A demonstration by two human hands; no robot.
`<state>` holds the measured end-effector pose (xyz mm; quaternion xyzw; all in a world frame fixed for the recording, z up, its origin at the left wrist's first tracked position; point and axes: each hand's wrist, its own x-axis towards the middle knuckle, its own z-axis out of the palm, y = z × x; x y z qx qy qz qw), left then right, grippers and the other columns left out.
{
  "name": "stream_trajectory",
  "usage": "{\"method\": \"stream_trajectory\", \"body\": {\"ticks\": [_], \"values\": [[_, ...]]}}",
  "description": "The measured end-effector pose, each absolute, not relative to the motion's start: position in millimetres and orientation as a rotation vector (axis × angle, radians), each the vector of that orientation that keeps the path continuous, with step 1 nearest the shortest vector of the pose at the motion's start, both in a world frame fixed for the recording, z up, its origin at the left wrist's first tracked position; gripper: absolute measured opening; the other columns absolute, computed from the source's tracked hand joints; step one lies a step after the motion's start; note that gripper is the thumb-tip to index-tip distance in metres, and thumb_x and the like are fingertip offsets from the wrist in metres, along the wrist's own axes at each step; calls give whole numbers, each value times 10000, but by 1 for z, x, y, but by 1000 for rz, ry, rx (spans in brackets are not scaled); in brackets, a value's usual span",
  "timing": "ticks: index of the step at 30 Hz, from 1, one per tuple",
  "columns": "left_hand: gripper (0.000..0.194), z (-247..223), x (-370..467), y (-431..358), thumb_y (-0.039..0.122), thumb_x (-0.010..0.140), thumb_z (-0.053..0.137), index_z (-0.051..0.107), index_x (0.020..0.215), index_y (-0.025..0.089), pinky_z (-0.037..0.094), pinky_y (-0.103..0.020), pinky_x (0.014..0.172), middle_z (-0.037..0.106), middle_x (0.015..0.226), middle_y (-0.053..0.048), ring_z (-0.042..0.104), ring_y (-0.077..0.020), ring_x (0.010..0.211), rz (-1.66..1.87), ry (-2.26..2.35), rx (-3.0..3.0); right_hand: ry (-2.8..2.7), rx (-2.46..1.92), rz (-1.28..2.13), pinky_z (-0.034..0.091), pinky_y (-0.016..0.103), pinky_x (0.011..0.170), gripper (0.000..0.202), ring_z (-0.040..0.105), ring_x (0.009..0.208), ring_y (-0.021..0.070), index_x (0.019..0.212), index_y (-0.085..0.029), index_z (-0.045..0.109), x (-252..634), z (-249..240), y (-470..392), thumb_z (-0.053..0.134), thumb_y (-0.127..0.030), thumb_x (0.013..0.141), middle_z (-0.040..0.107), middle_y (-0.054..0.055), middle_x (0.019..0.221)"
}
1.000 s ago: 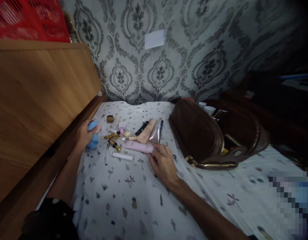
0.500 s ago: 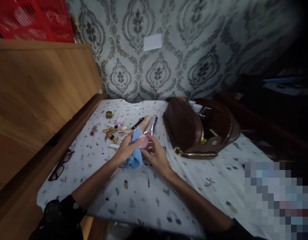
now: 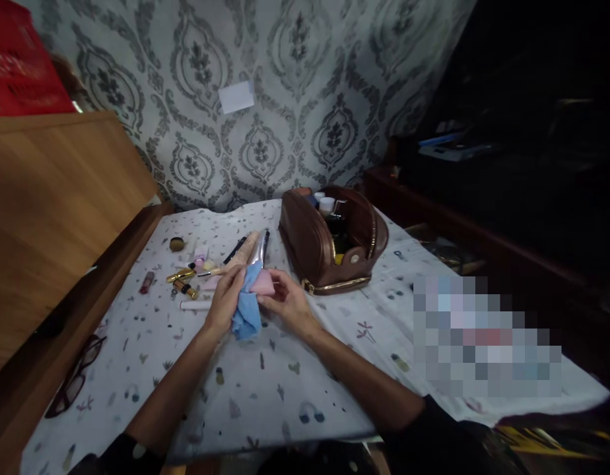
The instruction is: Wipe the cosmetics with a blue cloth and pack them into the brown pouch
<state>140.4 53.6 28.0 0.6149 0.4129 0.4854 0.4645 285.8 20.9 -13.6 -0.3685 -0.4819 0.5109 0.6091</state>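
My left hand (image 3: 224, 305) is closed on a blue cloth (image 3: 247, 315), which hangs below the fingers and lies against a small pink item (image 3: 263, 282). The fingers of my right hand (image 3: 290, 305) pinch that pink item from its right side. Just beyond my hands lie a silver tube (image 3: 260, 247), a beige tube (image 3: 246, 252) and a black pen-like item (image 3: 235, 250). To their left are gold-coloured tubes (image 3: 180, 276), a round brush (image 3: 177, 244), a small pinkish-red bottle (image 3: 146, 282) and a white stick (image 3: 195, 305).
An open brown bag (image 3: 309, 247) with containers inside stands right of my hands. Glasses (image 3: 77, 376) lie at the left edge of the patterned cloth surface (image 3: 265, 409). A wooden panel (image 3: 62, 198) rises at left; a patterned wall is behind. A pixelated patch covers the right side.
The view has turned to the right, so the surroundings appear further left. The pink item is now tilted, showing a more angular outline against the blue cloth. Both hands keep their hold.
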Motion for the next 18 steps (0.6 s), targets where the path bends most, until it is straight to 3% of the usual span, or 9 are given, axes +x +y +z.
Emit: {"method": "stream_trajectory", "body": {"ticks": [5, 10, 13, 18], "values": [[472, 15, 142, 48, 557, 895, 527, 686, 1122, 176, 449, -311, 990, 712, 1117, -66, 619, -220, 1090, 1143, 1124, 1717, -1151, -914, 1075, 459, 399, 1004, 874, 570, 1087, 225, 1390, -224, 527, 286, -20, 21, 853, -448, 611, 552, 79, 1215], [512, 12, 141, 48, 638, 843, 519, 698, 917, 164, 504, -326, 855, 728, 932, -72, 642, -245, 922, 1171, 1235, 1828, -1290, -1073, 947, 429, 415, 1032, 832, 534, 1110, 240, 1424, -226, 515, 285, -13, 13, 806, -501, 696, 523, 79, 1144], [550, 11, 140, 47, 692, 826, 503, 673, 838, 169, 512, -314, 783, 708, 816, -55, 635, -235, 830, 1169, 1287, 1808, -1323, -1145, 936, 448, 424, 1006, 778, 548, 1067, 244, 1387, -225, 545, 284, -5, 9, 811, -472, 699, 524, 75, 1108], [571, 8, 130, 49, 747, 740, 566, 662, 795, 186, 525, -327, 850, 714, 836, -38, 645, -239, 867, 1193, 1397, 1662, -1318, -1124, 977, 430, 420, 1038, 877, 533, 1164, 258, 1398, -220, 450, 283, 6, 4, 843, -313, 620, 533, 89, 1245]]}}
